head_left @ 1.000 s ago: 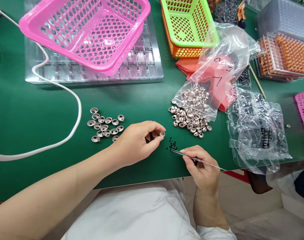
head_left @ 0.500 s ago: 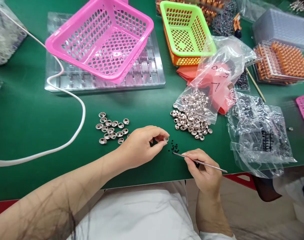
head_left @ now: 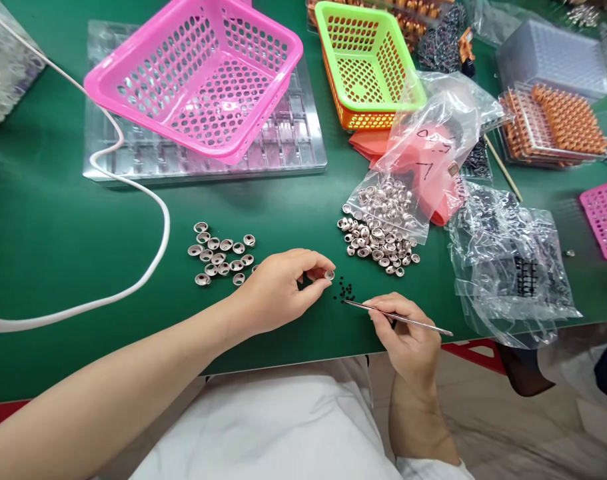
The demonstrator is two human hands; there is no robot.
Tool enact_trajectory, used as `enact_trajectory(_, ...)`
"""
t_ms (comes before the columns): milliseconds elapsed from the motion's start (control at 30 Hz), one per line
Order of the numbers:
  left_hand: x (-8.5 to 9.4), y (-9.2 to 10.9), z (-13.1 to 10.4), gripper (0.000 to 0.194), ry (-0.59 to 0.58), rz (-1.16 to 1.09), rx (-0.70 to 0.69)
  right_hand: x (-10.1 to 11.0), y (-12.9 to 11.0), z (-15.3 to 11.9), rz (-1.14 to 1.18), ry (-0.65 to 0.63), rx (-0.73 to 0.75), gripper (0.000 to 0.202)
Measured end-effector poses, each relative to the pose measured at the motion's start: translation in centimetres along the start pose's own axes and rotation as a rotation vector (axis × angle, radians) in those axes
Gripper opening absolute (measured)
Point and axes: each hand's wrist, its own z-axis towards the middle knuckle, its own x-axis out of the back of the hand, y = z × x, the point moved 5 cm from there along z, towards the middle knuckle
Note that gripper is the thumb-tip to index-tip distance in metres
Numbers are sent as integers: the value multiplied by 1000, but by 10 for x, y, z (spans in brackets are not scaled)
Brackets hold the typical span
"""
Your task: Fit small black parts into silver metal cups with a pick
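Observation:
Between the thumb and forefinger of my left hand (head_left: 288, 283) is a small silver metal cup (head_left: 330, 275). My right hand (head_left: 408, 330) grips a pair of thin metal tweezers (head_left: 423, 325), tip pointing left at a scatter of tiny black pieces (head_left: 346, 291). Whether the tip pinches a piece is too small to tell. Left of my left hand lies a loose group of similar metal cups (head_left: 223, 245). A denser pile of cups (head_left: 378, 247) sits beyond my right hand, partly inside the mouth of a clear plastic bag (head_left: 433, 140).
A pink basket (head_left: 228, 143) rests on a metal tray (head_left: 303, 147), with a white cable (head_left: 163, 220) curving beside it. Green and orange baskets (head_left: 370, 107) stand behind the clear bag. To the right are bags of black parts (head_left: 508, 260), a wooden stick (head_left: 503, 167) and orange parts (head_left: 568, 123).
The whole view has shifted slightly, so things sit a little further left. Both hands keep their holds; the tweezers' tip stays beside the black pieces.

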Motion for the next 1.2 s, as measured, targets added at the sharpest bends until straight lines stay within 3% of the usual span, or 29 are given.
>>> enact_trajectory(467,-1,0,0,13,-10,-3,-2,-3,-2,1,-22,-40,27,28)
enact_trajectory(867,-17,15,-9,14,-45,-168,-75,4,-24,-1,75,210,132,31)
enact_trajectory(1200,-18,15,-9,14,-65,-254,-51,-4,-30,3,11,132,198,33)
